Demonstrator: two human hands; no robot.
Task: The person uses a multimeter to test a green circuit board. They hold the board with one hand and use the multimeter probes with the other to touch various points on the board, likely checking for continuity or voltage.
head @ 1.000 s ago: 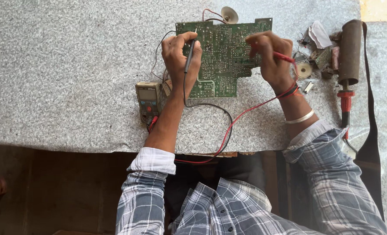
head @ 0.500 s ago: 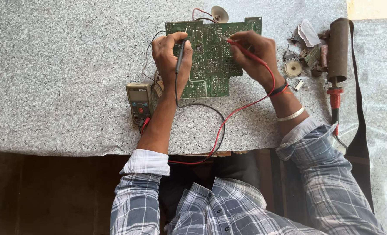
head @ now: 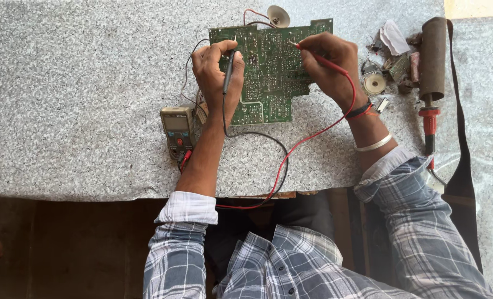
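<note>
A green circuit board (head: 268, 72) lies solder side up on the grey speckled worktop (head: 80, 83). My left hand (head: 216, 72) grips a black test probe (head: 227, 71) with its tip on the board's left part. My right hand (head: 327, 61) pinches a red test probe (head: 318, 56), its tip touching the board's upper middle. Black and red leads (head: 282, 158) loop over the worktop's front edge to a small multimeter (head: 177, 128) lying left of my left forearm.
A rusty soldering iron with a red handle (head: 432, 72) lies at the right beside several small parts and scraps (head: 388, 61). A black strap (head: 462, 127) runs down the right side. A small round speaker (head: 278, 15) sits behind the board.
My right hand has shifted its red probe tip left across the board. The left hand keeps the black probe in nearly the same spot.
</note>
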